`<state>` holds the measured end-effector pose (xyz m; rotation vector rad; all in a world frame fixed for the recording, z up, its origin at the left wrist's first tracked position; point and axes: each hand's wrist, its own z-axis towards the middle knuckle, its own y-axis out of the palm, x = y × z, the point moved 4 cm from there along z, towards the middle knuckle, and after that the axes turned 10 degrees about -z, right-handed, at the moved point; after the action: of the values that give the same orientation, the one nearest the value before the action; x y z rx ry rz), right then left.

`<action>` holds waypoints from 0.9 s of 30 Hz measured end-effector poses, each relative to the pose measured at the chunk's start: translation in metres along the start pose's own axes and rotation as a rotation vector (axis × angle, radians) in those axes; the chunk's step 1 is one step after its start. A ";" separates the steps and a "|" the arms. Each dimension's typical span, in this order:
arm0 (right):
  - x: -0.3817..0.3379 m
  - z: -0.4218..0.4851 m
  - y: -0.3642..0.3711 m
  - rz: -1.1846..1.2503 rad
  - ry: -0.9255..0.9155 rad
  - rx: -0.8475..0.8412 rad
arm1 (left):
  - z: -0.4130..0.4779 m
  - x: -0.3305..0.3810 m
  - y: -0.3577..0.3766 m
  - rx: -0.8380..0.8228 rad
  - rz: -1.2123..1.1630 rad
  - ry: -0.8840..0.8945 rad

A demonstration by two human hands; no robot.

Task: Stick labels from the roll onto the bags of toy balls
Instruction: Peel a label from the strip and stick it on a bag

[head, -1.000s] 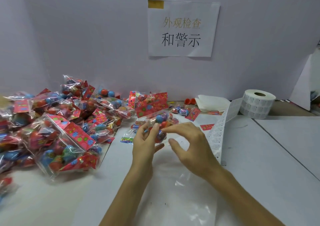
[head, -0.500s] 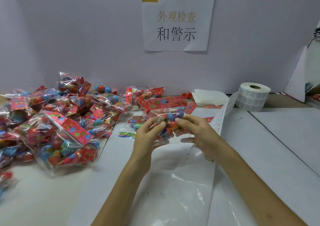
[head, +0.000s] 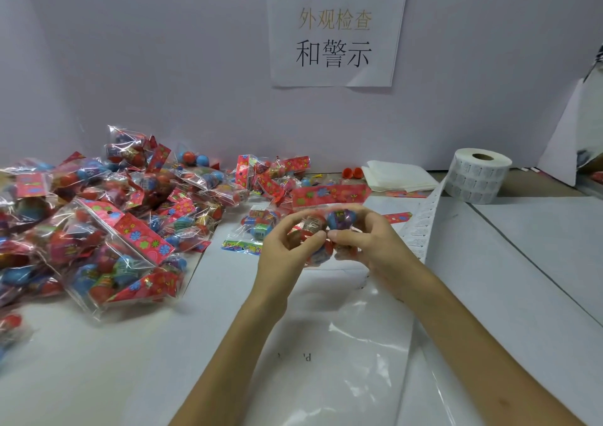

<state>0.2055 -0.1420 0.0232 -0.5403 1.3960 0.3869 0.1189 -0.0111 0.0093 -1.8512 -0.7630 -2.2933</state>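
Bag of toy balls (head: 329,225): held just above the worktop (head: 98,360), centre of view, between both hands. Clear film with red and blue balls inside; red flowered header card along its far edge, roughly level.

Left hand (head: 285,252) grips the bag's left side, thumb and fingers curled round the balls. Right hand (head: 375,246) grips the right side the same way, the two thumb tips close together near the bag's middle. Cannot tell whether a label sits on the film under the fingers.

Label strip (head: 421,226): white, rows of small printed labels. It runs from just beside the right hand, back and to the right, up to the label roll (head: 478,177). The roll sits at the far right of the worktop, core hole facing up.

Beneath both forearms lies a clear plastic sheet (head: 342,344), flat, glossy and a little wrinkled. Just behind the left hand, a small bag (head: 259,225) of balls lies on the worktop. Left of that is a large pile of bags (head: 114,223), heaped and overlapping, reaching the left edge of view.

By the back wall, between pile and roll: a stack of white paper (head: 398,174), with two small orange pieces (head: 352,172) beside it. On the wall above, a paper sign (head: 336,30) with printed characters and yellow tape at its top left corner.
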 end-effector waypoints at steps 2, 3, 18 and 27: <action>0.000 0.000 -0.001 0.005 0.001 -0.015 | 0.000 -0.001 0.001 -0.014 0.001 -0.004; 0.000 0.000 -0.002 0.000 0.003 -0.023 | 0.000 -0.001 0.001 -0.010 0.002 -0.011; 0.005 0.003 -0.004 0.095 0.038 -0.049 | 0.004 -0.002 -0.007 0.081 -0.044 -0.028; 0.004 0.002 -0.007 -0.012 0.019 -0.092 | 0.005 -0.004 -0.006 0.074 -0.014 -0.071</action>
<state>0.2112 -0.1469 0.0203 -0.6291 1.3980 0.4392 0.1223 -0.0049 0.0045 -1.9093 -0.8607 -2.1859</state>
